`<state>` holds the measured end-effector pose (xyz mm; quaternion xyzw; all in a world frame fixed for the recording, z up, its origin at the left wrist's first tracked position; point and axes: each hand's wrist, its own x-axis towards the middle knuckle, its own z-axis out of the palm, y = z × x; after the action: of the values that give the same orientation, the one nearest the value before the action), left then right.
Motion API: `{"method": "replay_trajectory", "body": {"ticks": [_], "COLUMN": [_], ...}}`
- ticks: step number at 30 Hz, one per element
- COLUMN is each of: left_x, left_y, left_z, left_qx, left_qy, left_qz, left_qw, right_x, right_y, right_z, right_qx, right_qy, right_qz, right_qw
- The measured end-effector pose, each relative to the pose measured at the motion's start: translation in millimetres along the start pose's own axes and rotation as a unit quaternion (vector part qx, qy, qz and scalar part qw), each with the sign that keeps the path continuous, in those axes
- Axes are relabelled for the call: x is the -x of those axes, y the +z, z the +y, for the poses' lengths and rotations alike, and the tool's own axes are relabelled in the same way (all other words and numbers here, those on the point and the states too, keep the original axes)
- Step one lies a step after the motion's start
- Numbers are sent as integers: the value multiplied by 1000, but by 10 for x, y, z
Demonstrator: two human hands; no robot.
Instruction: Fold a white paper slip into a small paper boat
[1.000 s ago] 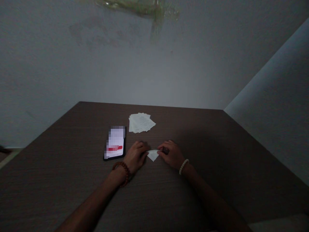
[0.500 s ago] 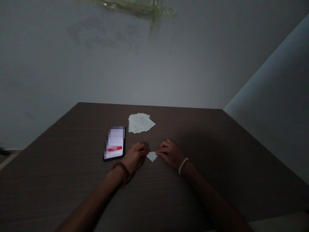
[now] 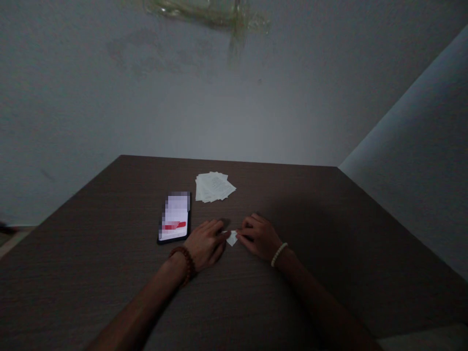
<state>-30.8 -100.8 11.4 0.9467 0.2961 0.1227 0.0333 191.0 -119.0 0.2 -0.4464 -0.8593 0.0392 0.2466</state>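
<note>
Between my hands, a small folded piece of white paper (image 3: pixel 232 239) lies on the brown table (image 3: pixel 234 297), its pointed end towards me. My left hand (image 3: pixel 207 242), with a dark red bead bracelet at the wrist, has its fingers on the paper's left side. On the opposite corner, the fingertips of my right hand (image 3: pixel 260 236) are pinched together; that wrist carries a pale bead bracelet. Fingers cover both side corners of the paper. Left of my left hand rests a phone (image 3: pixel 175 217) with its screen lit and partly blurred out.
Behind my hands is a loose pile of white printed paper sheets (image 3: pixel 214 186). The table's far edge meets a grey wall (image 3: pixel 226 112) with a strip of shiny yellowish tape (image 3: pixel 204 14) high on it. Another wall (image 3: pixel 413 146) runs along the right.
My left fingers have shifted right and inward over the paper, covering more of its left side. My right hand stays at its corner, nearly unmoved. The view has shifted slightly.
</note>
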Motion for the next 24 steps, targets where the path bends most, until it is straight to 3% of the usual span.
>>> {"method": "replay_trajectory", "body": {"ticks": [7,16,24], "left_x": [2,-15,-35], "left_y": [32,-89,51], "left_z": [16,18,-22], "left_qx": [-6,10,21], "left_qy": [-8,-38,-72], "left_qz": [6,39,77], "left_qw": [1000,998,994], "right_x": [-8,45,91], "right_y": [14,-50,-34], "right_z": [-29,17,85], "right_qx": [5,14,14], "right_qy": [-5,25,46], "right_qz": [-6,9,25], "right_qw": [1000,1000,999]}}
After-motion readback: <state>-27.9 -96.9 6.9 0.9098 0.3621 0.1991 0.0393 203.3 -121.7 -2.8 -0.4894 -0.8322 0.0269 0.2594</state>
